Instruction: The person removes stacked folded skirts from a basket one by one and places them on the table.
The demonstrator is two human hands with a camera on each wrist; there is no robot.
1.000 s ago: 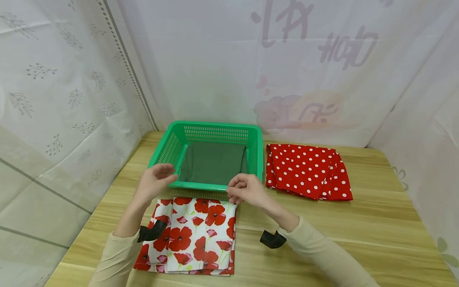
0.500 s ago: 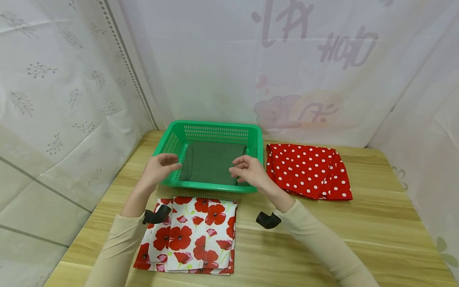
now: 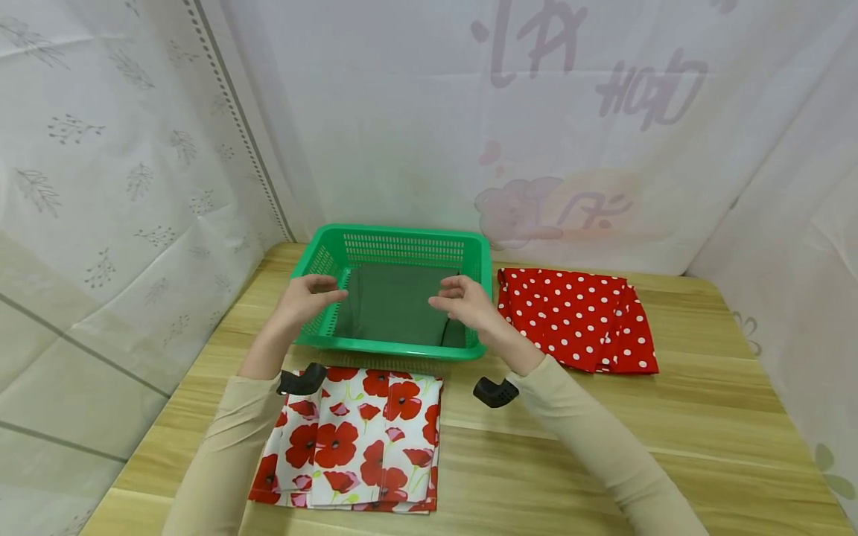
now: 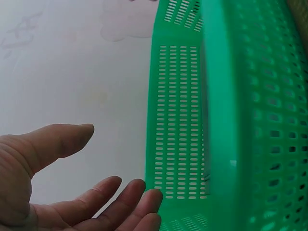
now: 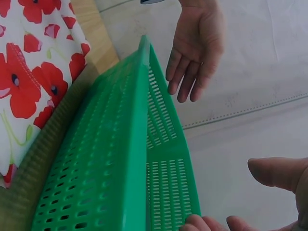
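Cloth (image 3: 395, 305), dark green and folded, lies inside the green basket (image 3: 382, 348) on the wooden surface (image 3: 590, 447). Both hands are released, their fingers loosely bent: the left hand (image 3: 307, 299) is over the basket's left side, the right hand (image 3: 468, 301) over its right side.

Only the head view shows the green cloth plainly, along with the folded red polka-dot cloth (image 3: 576, 320) just right of the basket. It also shows the whole poppy-print cloth (image 3: 365, 439) in front of the basket, partly overlapped by the black wrist camera (image 3: 304, 380) on the left arm.

The left wrist view brings out the gap between the left thumb and fingers, which the head view shows side-on; whether those fingertips touch the rim, I cannot tell. The right wrist view adds the left palm, facing the camera beyond the basket, while the right hand is cut off at the frame's edge.
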